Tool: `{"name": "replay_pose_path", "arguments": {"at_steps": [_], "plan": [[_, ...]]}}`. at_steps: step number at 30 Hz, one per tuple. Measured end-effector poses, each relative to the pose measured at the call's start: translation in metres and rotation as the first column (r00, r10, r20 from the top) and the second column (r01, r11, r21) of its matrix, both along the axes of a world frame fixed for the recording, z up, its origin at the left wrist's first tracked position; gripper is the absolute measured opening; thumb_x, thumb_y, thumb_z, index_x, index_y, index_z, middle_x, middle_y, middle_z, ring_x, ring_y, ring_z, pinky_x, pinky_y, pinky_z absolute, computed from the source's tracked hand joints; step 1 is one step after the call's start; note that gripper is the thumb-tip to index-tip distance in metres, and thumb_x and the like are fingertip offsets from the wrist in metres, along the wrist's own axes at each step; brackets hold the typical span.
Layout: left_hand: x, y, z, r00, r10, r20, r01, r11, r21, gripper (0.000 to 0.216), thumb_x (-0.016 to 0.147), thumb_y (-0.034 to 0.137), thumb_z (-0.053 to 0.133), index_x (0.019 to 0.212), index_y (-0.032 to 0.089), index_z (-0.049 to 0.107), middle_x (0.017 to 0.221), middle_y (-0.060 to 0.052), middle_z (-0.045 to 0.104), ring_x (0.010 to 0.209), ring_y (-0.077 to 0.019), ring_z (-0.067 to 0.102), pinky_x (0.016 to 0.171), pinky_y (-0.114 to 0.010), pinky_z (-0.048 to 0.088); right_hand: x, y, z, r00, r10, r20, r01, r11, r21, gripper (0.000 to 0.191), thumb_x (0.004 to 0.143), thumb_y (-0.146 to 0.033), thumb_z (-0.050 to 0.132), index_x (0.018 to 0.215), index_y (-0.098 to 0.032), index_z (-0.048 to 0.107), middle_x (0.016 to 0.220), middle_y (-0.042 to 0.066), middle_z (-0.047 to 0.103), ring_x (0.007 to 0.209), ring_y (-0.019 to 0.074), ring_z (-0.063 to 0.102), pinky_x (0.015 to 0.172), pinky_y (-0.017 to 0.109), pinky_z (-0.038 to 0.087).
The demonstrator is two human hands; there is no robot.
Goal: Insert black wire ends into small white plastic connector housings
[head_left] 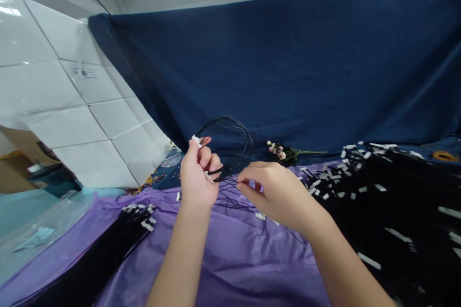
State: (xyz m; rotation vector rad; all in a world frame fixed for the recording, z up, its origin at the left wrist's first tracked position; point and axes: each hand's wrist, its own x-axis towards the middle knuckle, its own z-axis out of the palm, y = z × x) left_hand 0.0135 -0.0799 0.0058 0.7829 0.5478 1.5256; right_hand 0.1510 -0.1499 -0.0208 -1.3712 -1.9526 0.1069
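My left hand (200,172) is raised with its fingers curled round a looped bundle of thin black cords (248,139). White tabs (196,141) mark the bundle's ends, one above the thumb and one at the palm. Just to the right, my right hand (272,187) is closed in a pinch, with its fingertips close to the strands; what sits between them is too small to make out. Below both hands, more loose black strands (234,204) and a white tab (260,216) lie on the purple cloth (245,254).
A large heap of black cords with white tabs (382,201) covers the right side. Another black bundle (97,249) lies at left. Artificial flowers (283,153) rest before a dark blue curtain (281,72). White boxes (82,105) are stacked at left; a tape roll (444,156) sits far right.
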Motion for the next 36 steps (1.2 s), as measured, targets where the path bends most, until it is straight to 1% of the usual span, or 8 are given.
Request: {"name": "replay_pose_path", "arguments": {"at_steps": [7,17,19,24,27,30,33,36], "plan": [[0.004,0.0,-0.001,1.0,-0.003,0.0,0.003,1.0,0.021,0.028,0.097,0.035,0.05,0.083,0.014,0.06,0.048,0.009,0.025,0.035,-0.0058,0.029,0.031,-0.016,0.019,0.003,-0.003,0.003,0.998,-0.043,-0.042,0.044,0.999,0.026,0.007,0.084,-0.017,0.07,0.089,-0.022,0.069,0.087,-0.002,0.066,0.073,0.0126,0.06,0.064,0.025,0.042],[0.004,-0.003,0.0,1.0,-0.008,0.011,0.008,1.0,0.016,0.028,0.098,0.033,0.049,0.08,0.014,0.06,0.048,0.009,0.025,0.035,-0.0057,0.028,0.031,-0.016,0.017,0.001,-0.002,0.002,0.999,-0.033,-0.006,0.033,0.999,0.03,0.009,0.089,-0.018,0.063,0.085,-0.023,0.07,0.083,-0.003,0.066,0.069,0.0114,0.058,0.058,0.025,0.037],[0.004,-0.003,0.0,1.0,-0.007,0.017,0.007,1.0,0.017,0.027,0.097,0.034,0.051,0.081,0.014,0.06,0.048,0.009,0.025,0.035,-0.0058,0.028,0.031,-0.016,0.017,0.002,-0.001,0.002,0.998,-0.056,0.0,0.055,0.996,0.067,0.006,0.084,-0.018,0.071,0.087,-0.022,0.069,0.085,-0.004,0.066,0.065,0.0104,0.056,0.059,0.025,0.037],[0.003,-0.002,-0.002,1.0,-0.008,0.026,0.008,1.0,0.011,0.027,0.096,0.035,0.051,0.082,0.014,0.06,0.049,0.009,0.024,0.035,-0.0053,0.027,0.03,-0.016,0.016,0.005,0.004,0.0,1.0,0.025,0.011,-0.027,0.981,0.193,0.032,0.068,-0.027,0.088,0.088,-0.022,0.064,0.085,-0.005,0.066,0.067,0.0103,0.056,0.059,0.023,0.036],[0.004,0.001,-0.003,1.0,-0.001,0.031,0.001,1.0,0.001,0.026,0.097,0.034,0.051,0.083,0.014,0.06,0.049,0.009,0.025,0.035,-0.0055,0.027,0.03,-0.016,0.016,0.006,0.008,-0.005,0.996,0.086,0.035,-0.093,0.941,0.326,0.036,0.076,-0.049,0.08,0.089,-0.02,0.063,0.082,-0.003,0.064,0.066,0.0108,0.057,0.058,0.023,0.036],[0.005,0.002,-0.004,1.0,-0.008,0.026,0.008,1.0,0.001,0.025,0.097,0.034,0.05,0.083,0.014,0.059,0.048,0.009,0.026,0.035,-0.006,0.027,0.03,-0.016,0.017,0.006,0.015,-0.01,0.995,0.09,0.051,-0.103,0.886,0.452,0.03,0.088,-0.048,0.067,0.092,-0.018,0.064,0.076,-0.001,0.062,0.061,0.0101,0.053,0.056,0.024,0.034],[0.007,0.003,-0.004,1.0,-0.003,0.016,0.003,1.0,0.009,0.026,0.095,0.037,0.052,0.083,0.015,0.059,0.047,0.01,0.026,0.035,-0.0061,0.026,0.031,-0.015,0.017,0.005,0.023,-0.015,0.948,0.227,-0.225,-0.121,0.906,0.405,0.014,0.088,-0.032,0.068,0.093,-0.019,0.068,0.076,0.0,0.063,0.06,0.0089,0.051,0.056,0.023,0.035],[0.009,0.003,-0.004,1.0,0.009,0.0,-0.009,1.0,0.005,0.027,0.093,0.04,0.057,0.084,0.015,0.059,0.046,0.01,0.026,0.035,-0.0062,0.026,0.031,-0.015,0.016,0.004,0.033,-0.019,0.775,0.328,-0.54,-0.172,0.932,0.319,0.012,0.082,-0.029,0.072,0.084,-0.018,0.069,0.068,-0.002,0.061,0.05,0.0068,0.046,0.048,0.021,0.035]]}}
